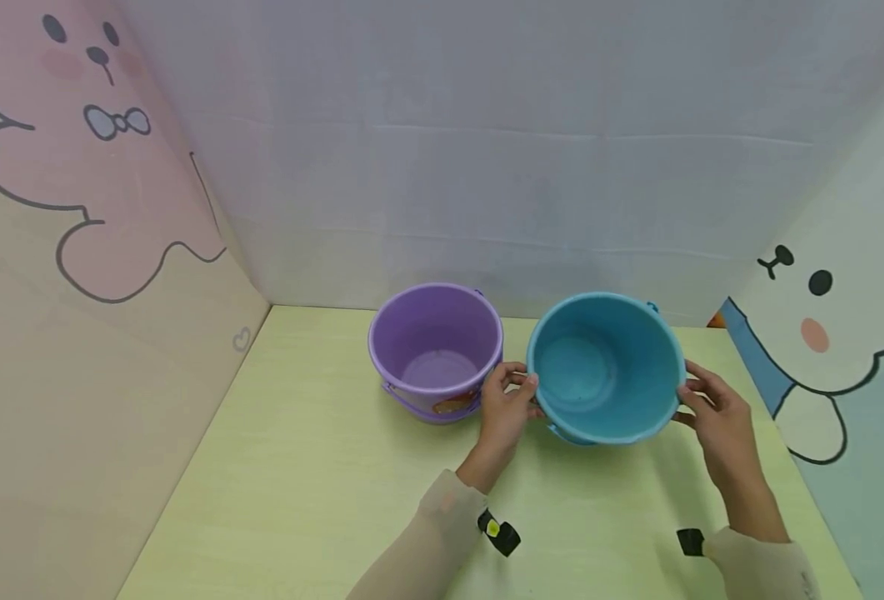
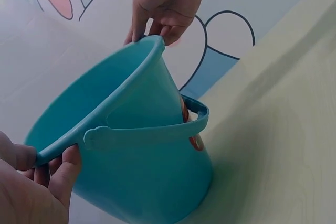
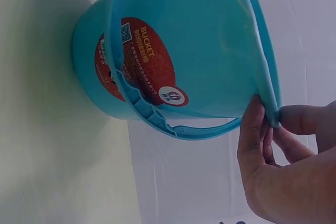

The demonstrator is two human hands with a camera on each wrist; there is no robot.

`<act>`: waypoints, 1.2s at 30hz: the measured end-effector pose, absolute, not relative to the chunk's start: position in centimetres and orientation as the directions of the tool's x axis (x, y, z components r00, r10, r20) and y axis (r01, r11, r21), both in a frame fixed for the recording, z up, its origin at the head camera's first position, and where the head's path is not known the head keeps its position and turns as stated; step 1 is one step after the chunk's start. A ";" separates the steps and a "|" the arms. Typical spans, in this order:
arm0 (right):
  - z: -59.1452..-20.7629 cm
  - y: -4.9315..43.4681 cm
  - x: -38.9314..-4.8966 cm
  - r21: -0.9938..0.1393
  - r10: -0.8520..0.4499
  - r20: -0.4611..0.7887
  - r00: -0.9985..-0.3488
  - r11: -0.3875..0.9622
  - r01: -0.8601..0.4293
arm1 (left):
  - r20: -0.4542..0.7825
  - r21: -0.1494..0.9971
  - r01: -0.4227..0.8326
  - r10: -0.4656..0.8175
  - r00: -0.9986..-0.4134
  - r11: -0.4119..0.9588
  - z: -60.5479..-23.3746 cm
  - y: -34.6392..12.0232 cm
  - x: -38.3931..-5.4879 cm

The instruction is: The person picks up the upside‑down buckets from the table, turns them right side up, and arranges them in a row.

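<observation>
A teal plastic bucket (image 1: 599, 375) is tilted toward me, its interior bare in the head view. My left hand (image 1: 505, 404) pinches its rim on the left side, thumb on top and fingers under. On the opposite side my right hand (image 1: 722, 421) pinches the same rim. The bucket's handle (image 2: 142, 134) hangs down against its front. A red label (image 3: 144, 59) with the word BUCKET shows on the wall in the right wrist view. Just left of my left hand stands a purple bucket (image 1: 434, 342), upright on the table.
The pale yellow-green table (image 1: 299, 467) runs back to a white cloth wall (image 1: 449, 167). Side panels with cartoon animals flank it: a pink bear (image 1: 112, 167) on the left and a white animal (image 1: 824, 350) on the right.
</observation>
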State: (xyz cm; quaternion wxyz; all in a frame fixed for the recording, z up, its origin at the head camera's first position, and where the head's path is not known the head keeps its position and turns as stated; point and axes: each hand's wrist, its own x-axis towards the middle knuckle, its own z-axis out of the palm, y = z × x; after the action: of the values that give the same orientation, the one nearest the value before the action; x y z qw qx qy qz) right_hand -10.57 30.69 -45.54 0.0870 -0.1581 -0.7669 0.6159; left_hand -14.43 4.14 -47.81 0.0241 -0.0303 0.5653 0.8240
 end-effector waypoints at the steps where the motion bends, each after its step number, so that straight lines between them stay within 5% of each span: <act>1: -45.5 30.7 -10.6 -0.969 0.338 -0.057 -0.939 0.210 0.134 | -0.084 0.929 -0.079 0.001 -0.996 -0.361 -47.8 4.1 -14.4; 12: -45.4 31.1 -11.0 -0.992 0.344 -0.054 -0.937 0.086 0.089 | -0.114 0.906 -0.117 0.031 -0.993 -0.408 -47.5 4.2 -14.6; 27: -44.9 31.3 -12.1 -0.952 0.310 -0.026 -0.950 0.281 0.118 | -0.214 0.869 -0.213 0.049 -0.976 -0.446 -47.3 4.6 -15.3; 36: -44.9 31.7 -13.3 -0.949 0.307 -0.089 -0.948 0.261 0.174 | -0.248 0.831 -0.248 0.067 -0.966 -0.498 -47.3 5.0 -16.1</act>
State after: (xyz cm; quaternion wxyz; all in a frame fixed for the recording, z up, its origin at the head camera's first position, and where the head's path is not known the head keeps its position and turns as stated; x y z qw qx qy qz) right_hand -13.25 31.67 -44.92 0.0565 -0.1518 -0.7921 0.5884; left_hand -16.12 5.03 -47.35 0.0915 -0.0918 0.4928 0.8604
